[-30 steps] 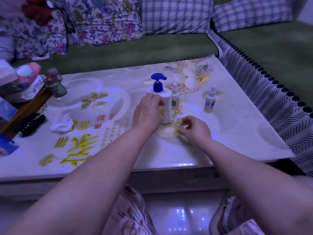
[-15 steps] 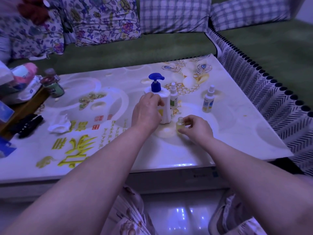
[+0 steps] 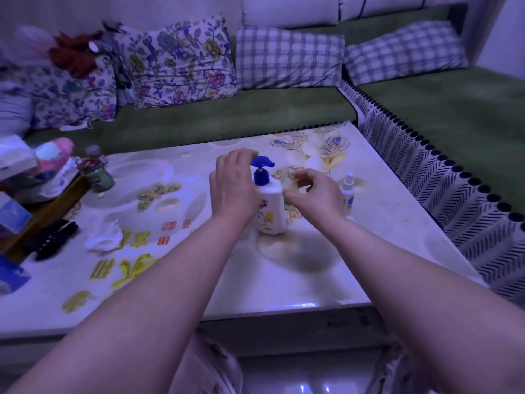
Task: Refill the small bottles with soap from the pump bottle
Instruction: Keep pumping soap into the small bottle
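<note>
The pump bottle (image 3: 270,207) is white with a blue pump head (image 3: 262,165) on top. It stands on the table (image 3: 383,245). You cannot see inside it, so how much soap it has is not clear.

Your right hand (image 3: 316,193) holds a small clear bottle (image 3: 290,184) up off the table. Your fingers (image 3: 306,177) are bent round it and pinch it. The bottle is just left of these fingers and close beside the spout of the blue pump head. It looks pale yellow low down, but it is too blurry to be sure.

A small bottle with a white cap (image 3: 347,194) stands on the table just right of your right hand, not touching it. Its sides are white, so what is in it does not show.

Your left hand (image 3: 231,187) is against the left side of the pump bottle. Its fingers (image 3: 241,155) are bent, with the tips just left of the blue pump head. Whether they grip it is not clear.

Both your arms reach out long over the table.

Far left of your left fingers are a green jar (image 3: 98,174) and a white tissue (image 3: 103,237).
</note>
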Tool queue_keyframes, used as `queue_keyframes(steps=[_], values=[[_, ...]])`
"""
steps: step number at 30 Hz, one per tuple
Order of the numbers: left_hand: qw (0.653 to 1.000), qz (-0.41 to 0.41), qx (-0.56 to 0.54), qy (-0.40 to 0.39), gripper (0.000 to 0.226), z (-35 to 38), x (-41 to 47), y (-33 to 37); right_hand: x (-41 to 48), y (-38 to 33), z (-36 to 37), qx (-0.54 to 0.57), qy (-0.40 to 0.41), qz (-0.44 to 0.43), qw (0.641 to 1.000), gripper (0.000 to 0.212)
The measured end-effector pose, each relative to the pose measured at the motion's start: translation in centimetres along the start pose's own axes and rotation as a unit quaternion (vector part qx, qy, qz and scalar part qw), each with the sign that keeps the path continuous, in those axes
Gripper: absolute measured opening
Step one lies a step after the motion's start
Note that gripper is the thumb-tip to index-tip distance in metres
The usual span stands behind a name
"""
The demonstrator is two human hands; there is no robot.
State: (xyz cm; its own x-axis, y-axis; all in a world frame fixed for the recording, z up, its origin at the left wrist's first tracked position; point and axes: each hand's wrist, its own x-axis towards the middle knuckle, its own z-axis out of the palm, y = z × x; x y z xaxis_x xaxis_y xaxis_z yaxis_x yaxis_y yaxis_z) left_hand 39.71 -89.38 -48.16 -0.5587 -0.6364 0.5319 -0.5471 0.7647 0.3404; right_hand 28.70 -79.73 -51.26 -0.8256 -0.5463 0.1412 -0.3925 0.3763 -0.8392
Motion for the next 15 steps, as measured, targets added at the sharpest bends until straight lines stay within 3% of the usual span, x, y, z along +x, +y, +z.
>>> queue_keyframes(steps=[5,15], values=[[0.996,0.013,0.045,-0.082,0.061,-0.1,1.6,-0.2,0.7,-0.8,0.5,-0.014,-0.012,0.020,1.000,0.034],[0.995,0.012,0.032,-0.088,0.051,0.2,2.2,-0.4,1.0,-1.7,0.4,-0.039,-0.024,0.018,0.999,0.039]])
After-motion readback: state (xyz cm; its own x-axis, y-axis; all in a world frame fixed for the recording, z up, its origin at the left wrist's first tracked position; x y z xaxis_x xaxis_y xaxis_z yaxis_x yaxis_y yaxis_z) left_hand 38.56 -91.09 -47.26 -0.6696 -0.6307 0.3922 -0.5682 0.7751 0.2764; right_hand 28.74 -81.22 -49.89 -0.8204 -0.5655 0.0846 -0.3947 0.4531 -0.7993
